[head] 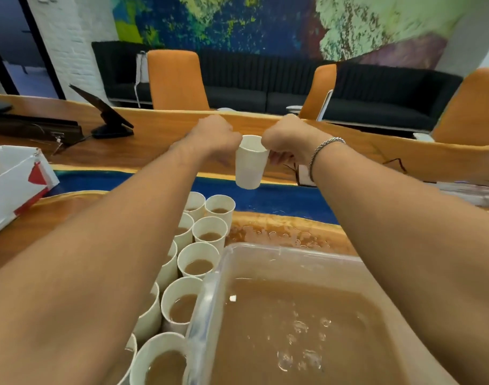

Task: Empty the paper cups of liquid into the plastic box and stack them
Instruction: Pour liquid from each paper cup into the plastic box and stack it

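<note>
Count: 1 paper cup point(250, 165) in the air, 10 filled cups point(198, 262) on the desk point(71, 218), 1 plastic box point(265, 250), 3 orange chairs point(176, 79) behind.

Your right grip point(286, 144) is curled closed on the raised cup's upper wall, near the rim. The cup is upright w/ a slight tilt, over the desk's blue strip, well beyond the box. Your left grip point(214, 136) is curled, knuckles at the rim on the opp. side. Its fingers are hidden, so can't tell whether it has hold.

Filled cups: 2 rows of 5, packed tight along the box's left wall, each w/ brown liquid. The left row is partly hidden under your left forearm.

Box: clear plastic, holds brown liquid w/ bubbles on top, level below the rim.

Edges: wet patch point(273, 234) on the desk just beyond the box's far rim. White carton point(12, 179) w/ red marking sits at the left, well apart from the cups. Tablet on stand point(104, 115) is far left, near the desk's far edge.
</note>
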A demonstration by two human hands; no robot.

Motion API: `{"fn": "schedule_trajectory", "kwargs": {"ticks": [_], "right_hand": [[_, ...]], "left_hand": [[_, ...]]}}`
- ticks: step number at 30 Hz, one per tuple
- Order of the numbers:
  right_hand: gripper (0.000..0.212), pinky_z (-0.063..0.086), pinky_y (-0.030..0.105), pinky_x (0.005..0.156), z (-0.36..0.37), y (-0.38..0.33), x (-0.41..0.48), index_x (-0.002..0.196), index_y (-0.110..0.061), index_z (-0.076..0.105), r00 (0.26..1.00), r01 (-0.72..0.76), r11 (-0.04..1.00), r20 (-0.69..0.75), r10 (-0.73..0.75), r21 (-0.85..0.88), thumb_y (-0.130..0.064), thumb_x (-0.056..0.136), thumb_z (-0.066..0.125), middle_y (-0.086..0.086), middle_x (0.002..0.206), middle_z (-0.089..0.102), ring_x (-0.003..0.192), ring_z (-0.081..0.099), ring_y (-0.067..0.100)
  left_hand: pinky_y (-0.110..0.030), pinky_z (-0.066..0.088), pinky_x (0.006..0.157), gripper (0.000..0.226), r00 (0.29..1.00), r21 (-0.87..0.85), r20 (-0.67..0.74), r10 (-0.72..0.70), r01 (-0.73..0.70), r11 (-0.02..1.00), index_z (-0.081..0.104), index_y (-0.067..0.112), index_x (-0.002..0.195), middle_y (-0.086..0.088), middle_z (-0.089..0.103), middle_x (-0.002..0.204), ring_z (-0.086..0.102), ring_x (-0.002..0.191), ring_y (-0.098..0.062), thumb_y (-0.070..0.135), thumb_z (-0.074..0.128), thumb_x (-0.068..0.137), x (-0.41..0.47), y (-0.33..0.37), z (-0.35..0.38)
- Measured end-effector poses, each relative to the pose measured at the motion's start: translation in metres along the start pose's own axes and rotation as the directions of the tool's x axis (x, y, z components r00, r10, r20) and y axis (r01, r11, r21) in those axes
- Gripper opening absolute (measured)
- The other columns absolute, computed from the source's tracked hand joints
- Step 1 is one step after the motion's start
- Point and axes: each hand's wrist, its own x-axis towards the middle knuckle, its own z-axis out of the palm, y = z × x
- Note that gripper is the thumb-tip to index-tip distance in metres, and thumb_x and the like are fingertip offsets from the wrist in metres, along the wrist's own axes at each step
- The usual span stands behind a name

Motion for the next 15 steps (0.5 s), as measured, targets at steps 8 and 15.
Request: {"fn": "schedule_trajectory", "kwargs": {"ticks": [8,15], "right_hand": [[0.015,0.042,0.017,0.035,-0.065,0.051,-0.093,0.098,-0.009,0.060,0.991,-0.049,0.995,-0.119,0.058,0.083,-0.024,0.097,0.062,0.006,0.089,0.069,0.072,0.069,0.015],[0.071,0.054,0.034,0.077,-0.073,0.111,-0.171,0.128,-0.026,0.058,0.996,0.047,0.940,0.052,-0.068,0.338,-0.070,0.074,0.072,-0.005,0.125,0.063,0.110,0.060,0.016]], "left_hand": [[-0.035,0.064,0.074,0.023,0.988,-0.091,0.124,0.095,-0.084,0.992,0.070,0.009,0.102,-0.006,0.074,0.099,0.076,0.071,-0.018,0.026,0.054,0.100,-0.075,0.071,0.013],[-0.039,0.064,0.074,0.023,0.984,-0.111,0.120,0.131,-0.118,0.987,0.069,0.008,0.105,-0.009,0.074,0.098,0.076,0.071,-0.021,0.026,0.055,0.101,-0.134,0.108,0.025]]}}
